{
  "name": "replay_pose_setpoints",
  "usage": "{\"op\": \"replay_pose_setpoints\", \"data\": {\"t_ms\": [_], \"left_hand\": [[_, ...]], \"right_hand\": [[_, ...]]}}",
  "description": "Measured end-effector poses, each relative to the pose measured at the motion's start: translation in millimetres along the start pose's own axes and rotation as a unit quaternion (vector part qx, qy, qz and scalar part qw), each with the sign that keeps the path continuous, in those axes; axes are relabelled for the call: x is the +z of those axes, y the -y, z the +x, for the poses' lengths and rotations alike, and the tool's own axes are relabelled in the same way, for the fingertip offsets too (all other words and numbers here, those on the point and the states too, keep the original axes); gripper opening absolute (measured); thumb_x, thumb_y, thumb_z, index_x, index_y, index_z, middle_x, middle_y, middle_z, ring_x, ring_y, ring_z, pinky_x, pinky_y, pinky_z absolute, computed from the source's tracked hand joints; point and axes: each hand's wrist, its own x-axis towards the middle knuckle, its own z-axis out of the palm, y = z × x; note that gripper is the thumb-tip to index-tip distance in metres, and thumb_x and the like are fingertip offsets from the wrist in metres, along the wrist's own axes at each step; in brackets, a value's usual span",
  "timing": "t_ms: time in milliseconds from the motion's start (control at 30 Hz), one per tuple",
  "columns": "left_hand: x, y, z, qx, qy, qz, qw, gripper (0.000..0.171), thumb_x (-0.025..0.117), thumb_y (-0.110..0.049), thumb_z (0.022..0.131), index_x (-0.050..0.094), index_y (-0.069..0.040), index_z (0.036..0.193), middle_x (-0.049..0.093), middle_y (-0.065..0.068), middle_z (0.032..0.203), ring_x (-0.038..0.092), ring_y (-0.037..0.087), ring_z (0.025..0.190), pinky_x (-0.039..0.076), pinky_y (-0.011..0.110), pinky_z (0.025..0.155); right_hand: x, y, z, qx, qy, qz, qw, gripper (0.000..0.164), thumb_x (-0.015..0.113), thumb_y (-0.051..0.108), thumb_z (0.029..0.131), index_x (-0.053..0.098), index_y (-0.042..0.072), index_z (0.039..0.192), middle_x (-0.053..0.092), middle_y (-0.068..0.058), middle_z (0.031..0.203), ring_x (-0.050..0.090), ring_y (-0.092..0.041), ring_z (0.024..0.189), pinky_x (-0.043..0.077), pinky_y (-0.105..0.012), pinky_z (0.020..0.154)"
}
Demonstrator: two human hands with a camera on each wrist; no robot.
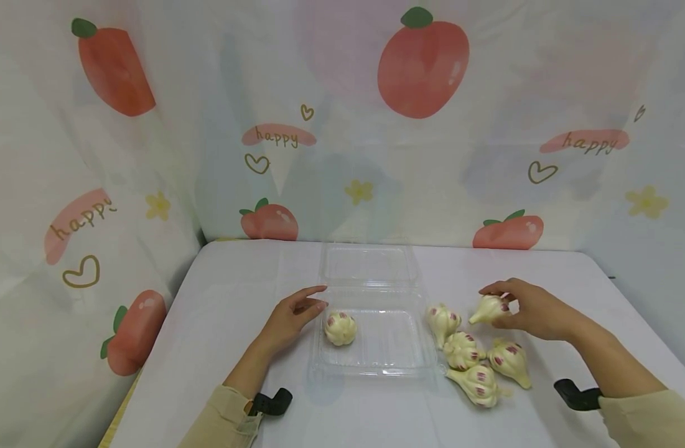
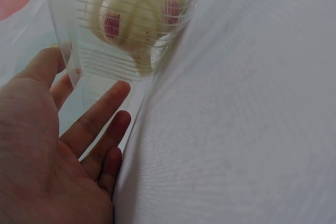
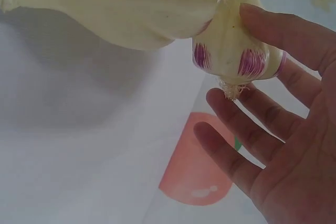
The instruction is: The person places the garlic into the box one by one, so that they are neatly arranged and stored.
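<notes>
My right hand pinches a garlic bulb with pale skin and purple patches between thumb and fingers, its stem pointing left. In the right wrist view, the thumb lies along one side of this bulb and the lower fingers are spread under its root tuft. Fingers loosely extended, my left hand is at the left rim of a clear plastic clamshell container. Inside it, near that side, sits one garlic bulb. The left wrist view shows this bulb through the ribbed wall, with fingertips close to the rim.
Several more garlic bulbs lie grouped right of the container, below the right hand. The container's lid lies folded back toward the rear wall. A white cloth covers the table, and printed curtains stand behind and left.
</notes>
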Motion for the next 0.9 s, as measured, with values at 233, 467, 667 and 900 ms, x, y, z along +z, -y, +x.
{"op": "replay_pose_setpoints", "data": {"t_ms": [233, 467, 667, 900], "left_hand": [[-0.7, 0.2, -0.4, 0.001, 0.005, -0.004, 1.0000, 0.047, 0.070, -0.038, 0.099, 0.061, -0.031, 0.145, 0.076, -0.004, 0.120, 0.068, 0.018, 0.119, 0.047, 0.052, 0.110], [-0.4, 0.8, 0.0, 0.002, 0.005, -0.003, 1.0000, 0.047, 0.070, -0.038, 0.100, 0.061, -0.031, 0.145, 0.076, -0.004, 0.121, 0.068, 0.018, 0.119, 0.047, 0.051, 0.110], [-0.4, 0.0, 0.1, 0.002, 0.004, 0.000, 1.0000, 0.047, 0.070, -0.038, 0.099, 0.061, -0.032, 0.145, 0.076, -0.004, 0.120, 0.068, 0.018, 0.119, 0.047, 0.052, 0.110], [-0.6, 0.0, 0.0, 0.006, 0.004, 0.001, 1.0000, 0.047, 0.070, -0.038, 0.100, 0.061, -0.031, 0.145, 0.076, -0.005, 0.120, 0.068, 0.017, 0.118, 0.047, 0.051, 0.109]], "right_hand": [[-6, 6, -1, -0.016, -0.013, -0.005, 1.000, 0.058, 0.087, 0.030, 0.084, 0.065, 0.012, 0.135, 0.064, -0.006, 0.123, 0.060, -0.025, 0.108, 0.051, -0.040, 0.083], [-12, 13, -2, -0.026, -0.019, -0.008, 0.999, 0.057, 0.086, 0.032, 0.085, 0.065, 0.015, 0.135, 0.065, -0.003, 0.123, 0.059, -0.020, 0.107, 0.051, -0.031, 0.078], [-14, 19, -2, -0.035, -0.025, -0.014, 0.999, 0.056, 0.086, 0.035, 0.086, 0.066, 0.016, 0.135, 0.065, 0.001, 0.122, 0.058, -0.013, 0.104, 0.052, -0.032, 0.082], [-14, 24, 0, -0.040, -0.027, -0.011, 0.999, 0.056, 0.085, 0.037, 0.086, 0.066, 0.018, 0.135, 0.065, 0.002, 0.121, 0.058, -0.011, 0.104, 0.053, -0.034, 0.083]]}}
